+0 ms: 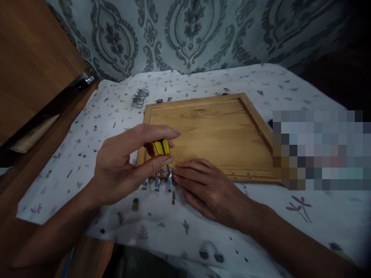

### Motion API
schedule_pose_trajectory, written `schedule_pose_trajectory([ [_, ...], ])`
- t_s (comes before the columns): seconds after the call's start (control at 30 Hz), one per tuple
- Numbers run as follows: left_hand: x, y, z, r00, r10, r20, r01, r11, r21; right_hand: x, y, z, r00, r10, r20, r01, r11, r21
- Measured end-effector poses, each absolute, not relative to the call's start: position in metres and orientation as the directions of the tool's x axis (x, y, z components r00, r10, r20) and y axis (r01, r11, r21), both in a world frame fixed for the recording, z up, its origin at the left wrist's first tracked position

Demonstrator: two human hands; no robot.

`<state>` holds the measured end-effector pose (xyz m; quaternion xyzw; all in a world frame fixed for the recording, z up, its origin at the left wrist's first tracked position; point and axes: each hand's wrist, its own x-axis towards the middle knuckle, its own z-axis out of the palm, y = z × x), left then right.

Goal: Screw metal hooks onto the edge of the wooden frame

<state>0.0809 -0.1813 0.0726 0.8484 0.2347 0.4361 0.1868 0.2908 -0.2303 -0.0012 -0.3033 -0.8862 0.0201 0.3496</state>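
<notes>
My left hand (116, 166) is closed around the handle of a screwdriver (162, 147), yellow with black, its index finger reaching over the top. The shaft points down at the right end of a metal hook strip (157, 182) with several hooks hanging from it. That strip lies along the near edge of a framed wooden panel (203, 133), toward its left corner. Beside the screwdriver tip, my right hand (205, 187) rests at the panel's edge with its fingers pressed together. What those fingertips pinch, if anything, is hidden.
A pile of metal hooks (139, 98) lies behind the panel's left corner. Small dark fittings (159, 101) show at its far edge. A printed white cloth (87, 131) covers the table. Brown wooden furniture (34, 69) stands at left; a pixelated patch hides the right side.
</notes>
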Motion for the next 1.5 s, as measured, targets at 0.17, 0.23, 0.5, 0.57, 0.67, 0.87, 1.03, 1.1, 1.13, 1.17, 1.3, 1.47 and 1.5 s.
schedule_pose_trajectory([
  [0.17,0.081,-0.18,0.072,0.522,0.535,0.664,0.258,-0.842,0.475,0.29,-0.231,-0.003,-0.574,0.549,0.608,0.511,0.82,-0.258],
  [0.23,0.082,-0.18,0.072,0.505,0.508,0.697,0.247,-0.86,0.447,0.29,-0.231,-0.003,-0.575,0.553,0.603,0.511,0.818,-0.264],
  [0.5,0.083,-0.186,0.076,0.485,0.548,0.681,0.229,-0.832,0.506,0.291,-0.23,-0.005,-0.564,0.57,0.597,0.504,0.811,-0.298],
  [0.57,0.081,-0.186,0.078,0.486,0.545,0.684,0.245,-0.836,0.492,0.291,-0.23,-0.004,-0.566,0.571,0.595,0.504,0.811,-0.298],
  [0.67,0.076,-0.186,0.079,0.503,0.591,0.631,0.298,-0.804,0.515,0.291,-0.23,-0.003,-0.568,0.555,0.609,0.507,0.818,-0.272],
  [0.87,0.071,-0.183,0.08,0.568,0.609,0.554,0.234,-0.764,0.601,0.291,-0.23,-0.003,-0.569,0.544,0.617,0.514,0.821,-0.249],
  [1.03,0.077,-0.18,0.075,0.526,0.567,0.634,0.192,-0.805,0.561,0.291,-0.23,-0.006,-0.564,0.552,0.614,0.516,0.816,-0.26],
  [1.1,0.08,-0.18,0.073,0.51,0.522,0.684,0.185,-0.843,0.505,0.29,-0.231,-0.006,-0.56,0.547,0.622,0.507,0.82,-0.265],
  [1.13,0.08,-0.18,0.073,0.504,0.501,0.704,0.176,-0.857,0.484,0.291,-0.231,-0.005,-0.559,0.546,0.624,0.504,0.821,-0.267],
  [1.17,0.081,-0.181,0.073,0.497,0.49,0.716,0.172,-0.864,0.473,0.291,-0.231,-0.005,-0.56,0.545,0.624,0.501,0.823,-0.268],
  [1.3,0.079,-0.183,0.074,0.483,0.547,0.684,0.21,-0.83,0.517,0.291,-0.232,-0.004,-0.567,0.556,0.608,0.508,0.817,-0.274],
  [1.47,0.074,-0.184,0.075,0.47,0.593,0.654,0.212,-0.795,0.569,0.29,-0.231,-0.004,-0.56,0.549,0.62,0.518,0.816,-0.255],
  [1.5,0.073,-0.183,0.075,0.461,0.61,0.645,0.211,-0.781,0.588,0.29,-0.231,-0.004,-0.561,0.546,0.622,0.517,0.818,-0.252],
])
